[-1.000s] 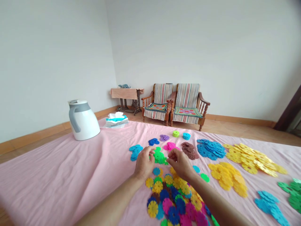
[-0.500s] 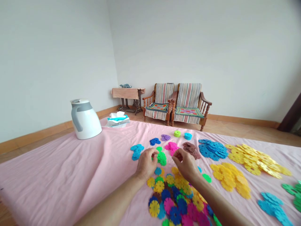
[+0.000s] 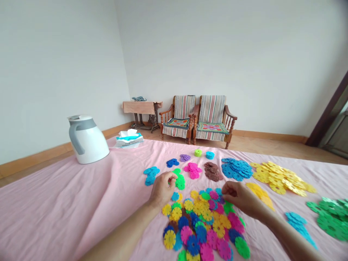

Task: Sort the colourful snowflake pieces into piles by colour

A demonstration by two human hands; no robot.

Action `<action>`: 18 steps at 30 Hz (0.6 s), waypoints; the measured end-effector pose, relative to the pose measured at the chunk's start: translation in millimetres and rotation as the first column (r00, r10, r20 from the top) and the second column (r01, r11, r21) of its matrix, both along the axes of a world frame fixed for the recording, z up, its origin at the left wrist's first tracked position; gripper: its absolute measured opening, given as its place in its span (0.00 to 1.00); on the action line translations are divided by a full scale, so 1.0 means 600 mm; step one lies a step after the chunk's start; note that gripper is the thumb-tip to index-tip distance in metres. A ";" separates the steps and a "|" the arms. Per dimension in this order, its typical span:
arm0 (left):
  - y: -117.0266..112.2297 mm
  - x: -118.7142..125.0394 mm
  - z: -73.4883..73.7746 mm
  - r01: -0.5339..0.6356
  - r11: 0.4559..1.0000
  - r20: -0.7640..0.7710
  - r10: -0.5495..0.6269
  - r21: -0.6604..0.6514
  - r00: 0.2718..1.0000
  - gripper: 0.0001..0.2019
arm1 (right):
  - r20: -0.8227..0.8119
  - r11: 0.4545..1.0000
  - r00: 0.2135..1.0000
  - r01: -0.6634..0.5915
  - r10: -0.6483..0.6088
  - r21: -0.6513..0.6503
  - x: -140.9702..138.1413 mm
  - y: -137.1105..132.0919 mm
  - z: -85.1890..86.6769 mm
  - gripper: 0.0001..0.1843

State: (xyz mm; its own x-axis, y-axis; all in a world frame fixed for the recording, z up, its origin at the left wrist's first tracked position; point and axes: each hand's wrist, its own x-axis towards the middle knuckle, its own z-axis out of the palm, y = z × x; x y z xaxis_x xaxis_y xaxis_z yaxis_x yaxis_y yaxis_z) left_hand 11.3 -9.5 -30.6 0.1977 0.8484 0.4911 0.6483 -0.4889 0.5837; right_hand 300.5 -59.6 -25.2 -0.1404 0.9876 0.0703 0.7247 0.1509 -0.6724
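My left hand (image 3: 162, 189) is closed in a pinch beside a small pile of bright green notched plastic discs (image 3: 179, 181). Whatever its fingertips hold is hidden. At the upper right edge of a mixed heap of notched discs (image 3: 201, 224), my right hand (image 3: 237, 195) has its fingers curled together. I cannot make out a piece in them. The heap holds yellow, pink, dark blue, light blue and green discs. Beyond my hands lie a pink pile (image 3: 193, 170) and a brown pile (image 3: 213, 171).
Sorted discs lie around: blue (image 3: 236, 169), yellow (image 3: 282, 177), orange-yellow (image 3: 260, 194), dark green (image 3: 333, 219) and light blue (image 3: 151, 175). A white and grey jug (image 3: 89, 141) and a tissue pack (image 3: 129, 138) stand on the pink cloth (image 3: 67, 206). Two chairs (image 3: 212, 116) are behind.
My right hand has moved right and down, from near the pink and brown piles to the mixed heap's edge. My left hand stays by the green pile. The view has turned slightly right.
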 end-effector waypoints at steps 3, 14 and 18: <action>-0.001 0.000 0.001 0.007 1.000 -0.005 -0.007 0.008 1.000 0.11 | 0.037 0.999 0.999 -0.018 0.019 -0.031 -0.011 -0.007 0.012 0.04; -0.001 0.000 -0.005 0.025 1.000 0.005 -0.025 -0.001 1.000 0.11 | 0.248 0.968 0.961 0.058 -0.120 0.245 -0.028 -0.005 -0.018 0.14; -0.001 0.000 -0.005 0.023 1.000 0.007 -0.023 -0.004 1.000 0.11 | 0.362 0.973 0.924 0.043 -0.124 0.225 -0.035 -0.009 -0.017 0.17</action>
